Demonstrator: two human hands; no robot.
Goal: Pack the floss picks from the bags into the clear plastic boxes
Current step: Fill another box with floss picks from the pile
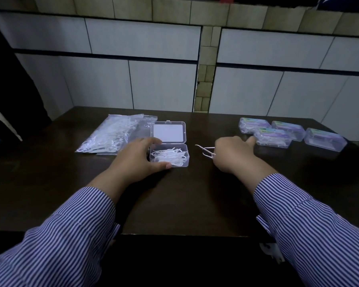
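An open clear plastic box (pixel 186 160) sits mid-table, its lid (pixel 169 132) laid back, with several white floss picks (pixel 168 155) inside. My left hand (pixel 136 160) grips the box's left side, thumb along its front edge. To the right of the box, my right hand (pixel 233 155) holds floss picks (pixel 205 151) whose ends stick out to the left; its index finger points right. A clear bag of floss picks (pixel 110 134) lies left of the box.
Several closed clear boxes (pixel 273 136) with coloured labels stand at the back right of the dark table (pixel 184 195). A tiled wall rises behind the table. The near table edge runs just below my sleeves.
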